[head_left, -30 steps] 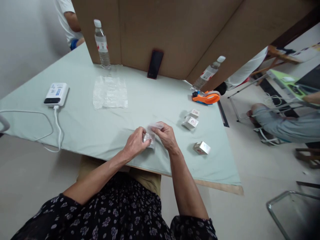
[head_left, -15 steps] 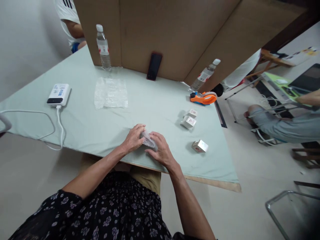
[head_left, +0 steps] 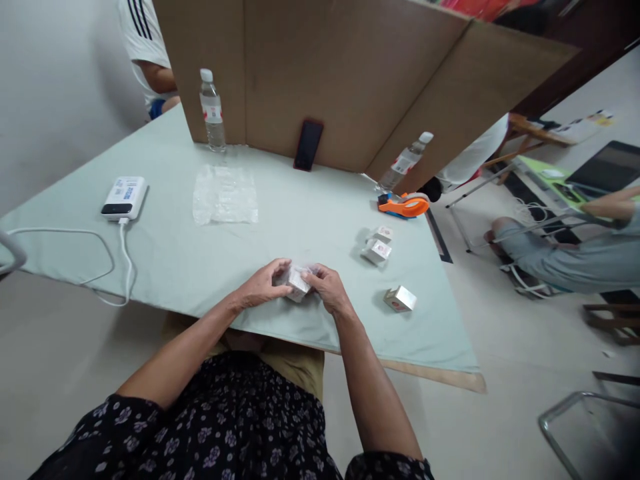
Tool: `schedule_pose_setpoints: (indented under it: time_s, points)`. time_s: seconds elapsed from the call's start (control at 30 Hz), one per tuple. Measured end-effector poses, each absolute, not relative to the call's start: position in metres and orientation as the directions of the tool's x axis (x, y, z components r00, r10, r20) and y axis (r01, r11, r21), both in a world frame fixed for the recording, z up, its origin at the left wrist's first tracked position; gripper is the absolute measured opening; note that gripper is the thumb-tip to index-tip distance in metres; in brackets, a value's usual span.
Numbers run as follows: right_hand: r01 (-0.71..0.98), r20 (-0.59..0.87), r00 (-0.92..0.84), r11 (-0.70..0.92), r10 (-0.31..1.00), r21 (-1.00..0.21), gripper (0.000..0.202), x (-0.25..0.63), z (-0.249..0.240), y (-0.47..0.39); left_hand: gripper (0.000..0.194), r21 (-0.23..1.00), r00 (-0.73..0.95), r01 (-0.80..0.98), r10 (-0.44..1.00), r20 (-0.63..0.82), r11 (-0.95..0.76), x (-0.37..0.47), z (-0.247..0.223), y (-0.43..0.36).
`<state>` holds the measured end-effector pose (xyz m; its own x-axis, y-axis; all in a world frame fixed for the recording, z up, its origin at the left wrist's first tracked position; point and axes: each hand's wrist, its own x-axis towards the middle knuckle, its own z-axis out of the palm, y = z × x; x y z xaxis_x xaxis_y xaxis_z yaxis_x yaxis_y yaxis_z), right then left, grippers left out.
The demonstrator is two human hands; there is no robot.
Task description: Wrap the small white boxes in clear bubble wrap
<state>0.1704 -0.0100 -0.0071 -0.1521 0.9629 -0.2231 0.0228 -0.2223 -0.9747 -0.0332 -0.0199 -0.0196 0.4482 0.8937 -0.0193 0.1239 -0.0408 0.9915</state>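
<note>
Plastic-wrapped box (head_left: 299, 287) sits between the hands, near the front edge of the surface (head_left: 320, 223): left hand (head_left: 261, 285) clasping one side, right hand (head_left: 328, 288) pinching the other. Likely light and stiff under slippery film; opposite side walls seem the surest hold.

The left forearm (head_left: 185, 350) and right forearm (head_left: 377, 380) slant inward across the table's (head_left: 200, 267) near edge. The left hand (head_left: 263, 283) curves its fingers above a thumb pointing right; close opposite, the right hand (head_left: 325, 285) grips with thumb and bent fingers, pointing left.
</note>
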Motion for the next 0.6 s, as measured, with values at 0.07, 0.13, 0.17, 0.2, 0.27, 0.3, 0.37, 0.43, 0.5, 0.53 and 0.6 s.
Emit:
schedule_pose_setpoints:
  time_s: [0.07, 0.13, 0.17, 0.2, 0.27, 0.3, 0.37, 0.43, 0.5, 0.53, 0.6]
  points:
    - [0.025, -0.251, -0.16, -0.25, 0.955, -0.968, 0.034, 0.167, -0.008, -0.009, 0.084, 1.0, 0.441, 0.001, 0.897, -0.025, 0.027, -0.029, -0.026, -0.018]
    - [0.048, -0.255, -0.176, -0.25, 0.951, -0.967, 0.035, 0.166, -0.008, -0.008, 0.091, 0.995, 0.436, -0.065, 0.899, -0.043, 0.08, -0.025, -0.028, -0.015]
    - [0.059, -0.246, -0.187, -0.239, 0.951, -0.969, 0.036, 0.166, -0.007, -0.008, 0.093, 0.991, 0.429, -0.09, 0.902, -0.053, 0.101, -0.023, -0.027, -0.014]
    - [0.066, -0.231, -0.195, -0.223, 0.953, -0.973, 0.037, 0.167, -0.007, -0.009, 0.094, 0.986, 0.423, -0.114, 0.904, -0.062, 0.121, -0.022, -0.026, -0.012]
    - [0.08, -0.176, -0.158, -0.165, 0.972, -0.983, 0.038, 0.172, -0.008, -0.013, 0.095, 0.975, 0.417, -0.156, 0.905, -0.078, 0.156, -0.02, -0.023, -0.01]
    - [0.099, -0.133, -0.094, -0.123, 0.987, -0.987, 0.04, 0.176, -0.008, -0.016, 0.095, 0.97, 0.419, -0.172, 0.904, -0.086, 0.171, -0.019, -0.022, -0.01]
    - [0.185, -0.024, 0.074, -0.038, 0.997, -0.982, 0.041, 0.184, -0.01, -0.025, 0.095, 0.964, 0.426, -0.188, 0.9, -0.095, 0.19, -0.02, -0.02, -0.01]
    - [0.308, 0.089, 0.15, 0.039, 0.985, -0.951, 0.039, 0.191, -0.011, -0.035, 0.096, 0.961, 0.429, -0.197, 0.899, -0.093, 0.194, -0.02, -0.02, -0.011]
    - [0.395, 0.167, 0.081, 0.122, 0.983, -0.911, 0.038, 0.194, -0.013, -0.043, 0.098, 0.959, 0.428, -0.205, 0.899, -0.089, 0.193, -0.021, -0.02, -0.013]
    - [0.421, 0.192, 0.023, 0.164, 0.981, -0.892, 0.039, 0.194, -0.014, -0.046, 0.099, 0.958, 0.428, -0.211, 0.899, -0.087, 0.194, -0.021, -0.02, -0.013]
    - [0.454, 0.216, -0.082, 0.23, 0.973, -0.861, 0.046, 0.19, -0.018, -0.047, 0.102, 0.955, 0.432, -0.22, 0.898, -0.087, 0.198, -0.022, -0.019, -0.014]
